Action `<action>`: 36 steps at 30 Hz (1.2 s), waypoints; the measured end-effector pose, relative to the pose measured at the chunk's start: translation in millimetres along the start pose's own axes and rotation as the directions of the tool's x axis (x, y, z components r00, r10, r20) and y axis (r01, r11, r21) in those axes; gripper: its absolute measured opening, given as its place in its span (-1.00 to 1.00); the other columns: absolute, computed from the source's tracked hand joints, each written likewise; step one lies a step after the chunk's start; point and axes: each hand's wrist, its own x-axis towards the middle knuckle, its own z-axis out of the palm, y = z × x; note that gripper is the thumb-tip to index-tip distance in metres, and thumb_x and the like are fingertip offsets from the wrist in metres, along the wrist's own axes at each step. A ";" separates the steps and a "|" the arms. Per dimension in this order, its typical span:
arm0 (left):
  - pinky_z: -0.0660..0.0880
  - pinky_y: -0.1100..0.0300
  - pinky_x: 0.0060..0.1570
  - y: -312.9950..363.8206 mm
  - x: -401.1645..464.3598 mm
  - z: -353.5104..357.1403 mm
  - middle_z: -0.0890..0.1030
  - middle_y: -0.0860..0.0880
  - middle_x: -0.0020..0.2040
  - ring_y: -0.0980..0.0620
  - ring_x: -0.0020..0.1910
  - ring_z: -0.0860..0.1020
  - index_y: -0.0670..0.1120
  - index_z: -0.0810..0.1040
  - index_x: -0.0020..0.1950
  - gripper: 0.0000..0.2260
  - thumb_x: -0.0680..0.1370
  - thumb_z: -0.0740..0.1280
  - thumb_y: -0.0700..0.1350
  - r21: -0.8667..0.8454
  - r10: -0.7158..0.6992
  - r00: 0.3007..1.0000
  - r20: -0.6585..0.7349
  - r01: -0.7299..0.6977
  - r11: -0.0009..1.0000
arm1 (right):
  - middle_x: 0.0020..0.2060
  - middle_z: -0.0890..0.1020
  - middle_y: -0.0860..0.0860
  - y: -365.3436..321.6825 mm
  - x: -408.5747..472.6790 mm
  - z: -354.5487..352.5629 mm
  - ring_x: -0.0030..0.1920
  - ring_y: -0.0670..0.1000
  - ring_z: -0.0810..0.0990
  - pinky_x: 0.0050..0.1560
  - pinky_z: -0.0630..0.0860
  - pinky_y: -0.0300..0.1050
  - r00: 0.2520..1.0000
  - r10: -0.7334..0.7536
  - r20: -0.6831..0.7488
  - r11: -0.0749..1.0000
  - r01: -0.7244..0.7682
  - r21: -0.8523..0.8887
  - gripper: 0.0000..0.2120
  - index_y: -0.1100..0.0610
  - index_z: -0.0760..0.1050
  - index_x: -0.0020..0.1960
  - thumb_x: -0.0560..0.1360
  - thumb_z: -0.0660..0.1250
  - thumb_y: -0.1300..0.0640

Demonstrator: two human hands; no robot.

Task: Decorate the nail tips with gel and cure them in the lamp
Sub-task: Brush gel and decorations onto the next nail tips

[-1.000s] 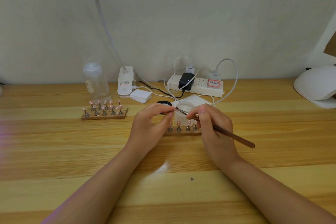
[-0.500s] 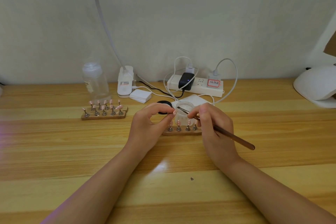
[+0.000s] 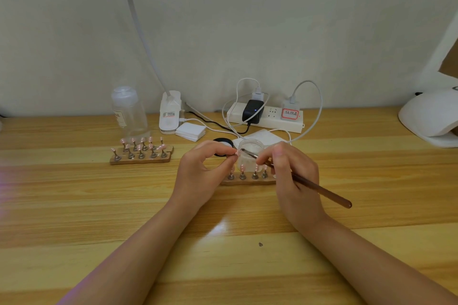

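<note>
Left hand (image 3: 203, 171), fingers curled, pinches a small pink nail tip (image 3: 237, 153) between thumb and forefinger; the tip sits at the fingertips, just left of the clear jar (image 3: 250, 156) and level with its rim. Right hand (image 3: 295, 178) grips a brown-handled brush (image 3: 319, 189) in a pen hold, thumb and fingers closed on the shaft near its metal ferrule. The bristle end points left and up toward the pinched tip, crossing in front of the jar mouth; whether it touches the tip cannot be told. The handle runs back over the hand toward the right edge of the bench (image 3: 74, 205).

Directly beneath both sets of fingertips, at mid-bench, lies a wooden holder strip (image 3: 247, 182) carrying a row of metal stands topped with pink nail tips; its right end is hidden by the right hand. A black lid (image 3: 223, 142) lies just behind the left fingers. A second wooden holder (image 3: 141, 158), bearing two rows of stands with pink tips, lies well apart toward the left.

Along the rear edge, left to right: a clear plastic bottle (image 3: 128, 111), the white base of a gooseneck desk lamp (image 3: 169, 112), a stack of white pads (image 3: 190, 131), a white power strip (image 3: 265, 119) with adapters and cables. The white curing lamp (image 3: 431, 116) stands at the rear right corner.
</note>
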 end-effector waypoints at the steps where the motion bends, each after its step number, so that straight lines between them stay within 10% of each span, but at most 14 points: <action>1: 0.40 0.47 -0.07 0.4 0.0 0.0 0.60 0.09 -0.19 0.18 -0.12 0.55 -0.06 0.62 -0.13 -0.80 0.37 0.44 -0.33 -0.002 -0.005 1.000 0.001 0.005 1.000 | -0.39 0.53 -0.02 -0.2 0.4 0.1 -0.31 -0.10 0.49 -0.29 0.41 -0.20 1.000 0.020 0.005 1.000 -0.020 -0.012 -0.68 0.09 0.50 -0.25 0.55 0.04 0.09; 12: 0.42 0.47 -0.08 0.4 -0.9 -1.7 0.61 0.10 -0.17 0.20 -0.13 0.56 -0.02 0.60 -0.10 -0.76 0.39 0.42 -0.35 -0.028 -0.041 0.999 0.014 0.041 0.999 | -0.36 0.56 -0.06 -3.4 -1.7 2.8 -0.31 -0.10 0.51 -0.30 0.43 -0.17 0.996 -0.030 0.088 1.000 0.029 0.007 -0.63 0.22 0.55 -0.24 0.56 0.05 0.10; 18: 0.41 0.51 -0.08 2.2 -0.9 -0.3 0.60 0.18 -0.15 0.33 -0.11 0.55 -0.01 0.59 -0.08 -0.76 0.41 0.40 -0.34 -0.046 -0.033 0.999 0.007 0.033 0.998 | -0.29 0.65 -0.09 -4.9 0.3 0.0 -0.40 -0.13 0.55 -0.30 0.45 -0.33 0.995 0.100 -0.022 0.988 -0.097 0.119 -0.74 -0.05 0.50 -0.11 0.56 0.04 -0.02; 23: 0.45 0.42 -0.05 2.2 -0.4 0.8 0.59 0.07 -0.13 0.16 -0.09 0.55 -0.07 0.60 -0.03 -0.75 0.39 0.41 -0.36 -0.039 0.029 0.999 0.041 -0.028 0.999 | -0.18 0.62 -0.16 -3.8 4.9 -0.4 -0.11 -0.14 0.57 -0.14 0.45 -0.29 0.990 0.118 0.073 0.988 -0.110 -0.105 -0.90 -0.12 0.46 -0.09 0.43 0.26 -0.10; 27: 0.47 0.38 -0.04 1.7 -1.0 1.3 0.59 0.08 -0.14 0.13 -0.09 0.56 -0.07 0.59 0.01 -0.73 0.39 0.41 -0.36 -0.038 0.072 0.996 0.060 -0.070 0.997 | 0.04 0.59 -0.13 0.2 3.6 2.1 0.09 -0.12 0.55 0.05 0.42 -0.34 0.983 0.098 0.157 0.986 -0.074 -0.147 -0.67 -0.15 0.36 0.01 0.35 0.42 0.06; 36: 0.43 0.38 -0.01 0.8 -1.9 1.4 0.59 0.12 -0.13 0.13 -0.06 0.54 -0.07 0.57 0.04 -0.71 0.39 0.41 -0.35 -0.028 0.125 0.987 0.098 -0.123 0.992 | -0.07 0.57 -0.21 2.0 3.2 3.8 0.00 -0.21 0.51 -0.07 0.43 -0.38 0.986 0.082 0.144 0.991 -0.065 -0.118 -0.69 -0.22 0.38 -0.06 0.36 0.41 0.09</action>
